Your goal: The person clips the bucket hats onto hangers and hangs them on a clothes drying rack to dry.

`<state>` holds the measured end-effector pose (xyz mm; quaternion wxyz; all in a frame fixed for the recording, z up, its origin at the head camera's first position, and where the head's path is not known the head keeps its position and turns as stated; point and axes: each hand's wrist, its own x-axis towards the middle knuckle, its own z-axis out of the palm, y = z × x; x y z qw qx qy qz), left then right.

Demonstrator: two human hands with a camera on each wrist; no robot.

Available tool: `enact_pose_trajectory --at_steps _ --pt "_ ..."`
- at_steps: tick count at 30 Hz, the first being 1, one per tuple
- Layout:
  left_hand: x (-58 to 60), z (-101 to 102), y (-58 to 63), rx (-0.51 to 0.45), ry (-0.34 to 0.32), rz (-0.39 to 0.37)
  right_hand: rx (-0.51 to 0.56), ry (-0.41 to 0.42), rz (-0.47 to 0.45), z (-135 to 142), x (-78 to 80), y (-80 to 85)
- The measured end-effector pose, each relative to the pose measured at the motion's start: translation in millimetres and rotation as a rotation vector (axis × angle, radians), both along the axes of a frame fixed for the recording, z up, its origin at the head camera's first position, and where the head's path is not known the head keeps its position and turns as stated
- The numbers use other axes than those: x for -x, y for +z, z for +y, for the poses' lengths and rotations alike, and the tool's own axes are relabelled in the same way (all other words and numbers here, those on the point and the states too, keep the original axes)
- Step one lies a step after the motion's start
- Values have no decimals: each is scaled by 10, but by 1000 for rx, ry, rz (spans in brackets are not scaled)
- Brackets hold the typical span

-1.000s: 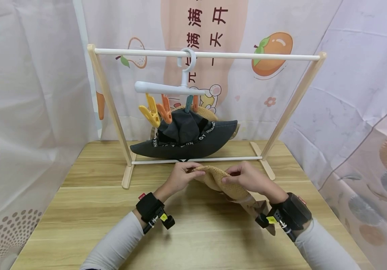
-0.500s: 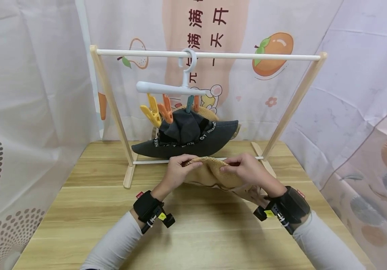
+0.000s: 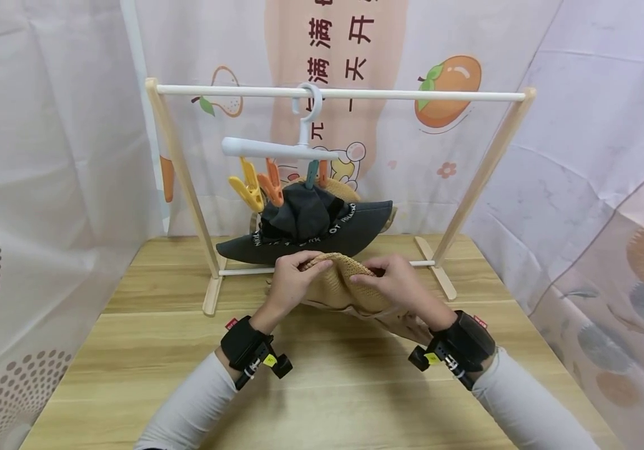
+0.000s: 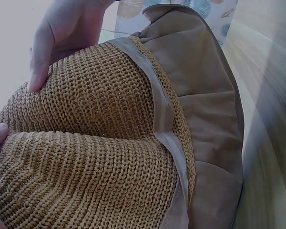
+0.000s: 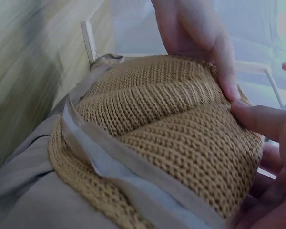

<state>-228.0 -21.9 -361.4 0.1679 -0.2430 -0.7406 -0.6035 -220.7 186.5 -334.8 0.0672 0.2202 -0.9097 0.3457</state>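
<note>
A tan knitted hat [image 3: 350, 284] with a plain brown fabric brim [image 4: 205, 109] hangs between both hands, just over the table. My left hand [image 3: 292, 278] pinches the top of its crown on the left, thumb toward me. On the right side, my right hand [image 3: 397, 281] pinches the same crown, thumb on the near face. A fold dips in the knit between the two grips. Behind the hat, a dark grey bucket hat [image 3: 299, 215] with white lettering hangs from a pale blue hanger [image 3: 277, 148] by clothespins.
The hanger hooks over the white top rod [image 3: 389, 94] of a wooden rack [image 3: 183, 181]. Yellow [image 3: 250, 187] and orange [image 3: 271, 182] clothespins dangle at its left, a teal clothespin [image 3: 312, 174] farther right. Another tan hat [image 3: 338, 189] shows behind the grey one. The lower rod [image 3: 243, 271] runs near the table.
Both hands have lifted the tan hat up and slightly left, toward the rack. Its brim has swung round from the lower right to lie more level beneath the crown.
</note>
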Motion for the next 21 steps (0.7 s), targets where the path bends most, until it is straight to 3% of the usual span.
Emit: enact_pose_trajectory --at_steps 6,15,21 --pt "-12 -73 25 2 25 23 1 -36 59 -100 -3 41" --pt "-17 -187 131 25 46 3 18 -54 58 -183 52 106" --pt "5 -261 158 49 91 39 78 -56 41 -269 86 138"
